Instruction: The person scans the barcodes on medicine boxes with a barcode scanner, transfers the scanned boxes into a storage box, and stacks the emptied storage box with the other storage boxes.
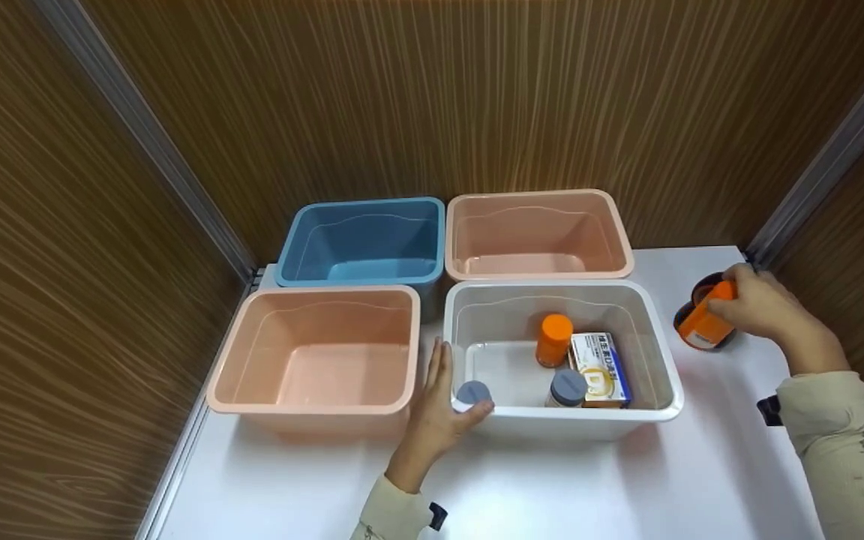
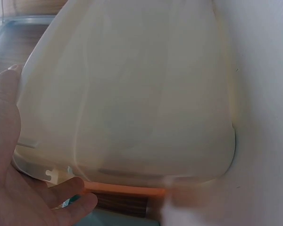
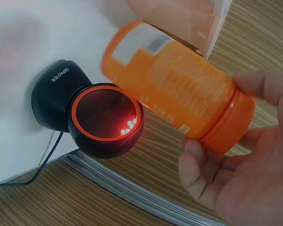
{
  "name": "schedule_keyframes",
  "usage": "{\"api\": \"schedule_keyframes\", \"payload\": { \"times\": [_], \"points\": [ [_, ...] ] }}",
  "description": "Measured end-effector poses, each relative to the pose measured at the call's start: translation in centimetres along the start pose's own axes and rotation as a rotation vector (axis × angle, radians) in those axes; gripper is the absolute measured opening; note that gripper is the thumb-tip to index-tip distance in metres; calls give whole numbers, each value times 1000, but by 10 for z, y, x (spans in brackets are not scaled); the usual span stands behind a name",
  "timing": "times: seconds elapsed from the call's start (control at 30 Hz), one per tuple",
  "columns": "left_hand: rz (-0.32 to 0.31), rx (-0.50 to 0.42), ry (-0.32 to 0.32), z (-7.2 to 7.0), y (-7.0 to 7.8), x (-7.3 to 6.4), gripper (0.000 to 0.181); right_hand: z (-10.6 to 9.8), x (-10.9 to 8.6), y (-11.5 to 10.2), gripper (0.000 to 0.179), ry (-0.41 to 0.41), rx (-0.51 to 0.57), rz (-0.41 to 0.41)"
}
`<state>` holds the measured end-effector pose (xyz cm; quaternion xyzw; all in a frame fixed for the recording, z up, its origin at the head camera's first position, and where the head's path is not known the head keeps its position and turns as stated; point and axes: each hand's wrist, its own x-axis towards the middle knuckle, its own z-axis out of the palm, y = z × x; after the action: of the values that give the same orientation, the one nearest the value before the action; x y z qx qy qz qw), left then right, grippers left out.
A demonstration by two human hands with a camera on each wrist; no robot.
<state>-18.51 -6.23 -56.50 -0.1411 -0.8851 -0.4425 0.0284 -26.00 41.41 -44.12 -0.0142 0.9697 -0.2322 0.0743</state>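
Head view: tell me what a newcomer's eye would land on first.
The orange bottle stands out, tilted in the right hand in front of a black scanner with a glowing red window, at the table's far right corner. Next come four bins in a square; only the white bin holds things: an orange-capped bottle, a box and a grey-capped bottle. The left hand rests on its near left corner.

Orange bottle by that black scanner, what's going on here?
The person's right hand holds an orange bottle tilted over the scanner, whose window glows red. The left hand rests on the white bin rim, touching a grey-capped bottle. That bin holds two more bottles and a box.
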Motion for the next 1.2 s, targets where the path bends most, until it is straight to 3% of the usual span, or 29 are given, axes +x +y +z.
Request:
{"api": "schedule_keyframes", "payload": {
  "times": [0.27,0.5,0.97,1.2],
  "points": [
    [0,11,17,0,0,0,117,0,1,3,62,-17,-44,-48],
    [-16,3,13,0,0,-1,119,3,7,4,47,39,-31,-138],
    [-19,14,2,1,0,0,119,5,9,-3,30,45,-50,-122],
    [-5,10,14,2,-1,0,117,6,11,-5,41,37,-47,-133]
  ]
}}
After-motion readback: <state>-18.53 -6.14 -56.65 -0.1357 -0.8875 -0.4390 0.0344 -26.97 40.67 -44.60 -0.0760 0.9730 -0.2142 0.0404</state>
